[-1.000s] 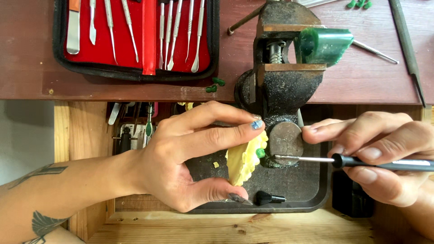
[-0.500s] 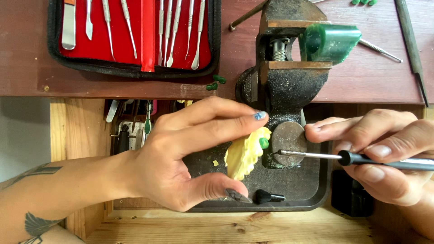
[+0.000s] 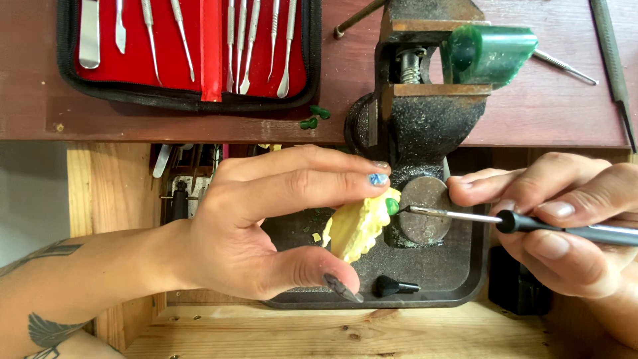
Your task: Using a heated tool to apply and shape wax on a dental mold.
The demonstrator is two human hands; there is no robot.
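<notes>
Pinching a yellow dental cast [image 3: 355,227] between thumb and fingertips, the left hand [image 3: 266,226] steadies it above a dark tray [image 3: 458,279], apparently so loose bits fall inside. The right hand [image 3: 565,226] grips a slim black-handled tool [image 3: 531,223] pen-fashion, its metal tip touching a green wax spot [image 3: 392,207] on the cast. A bench vise [image 3: 419,113] stands just beyond both hands; a red instrument case [image 3: 193,50] lies open farther beyond the left hand.
</notes>
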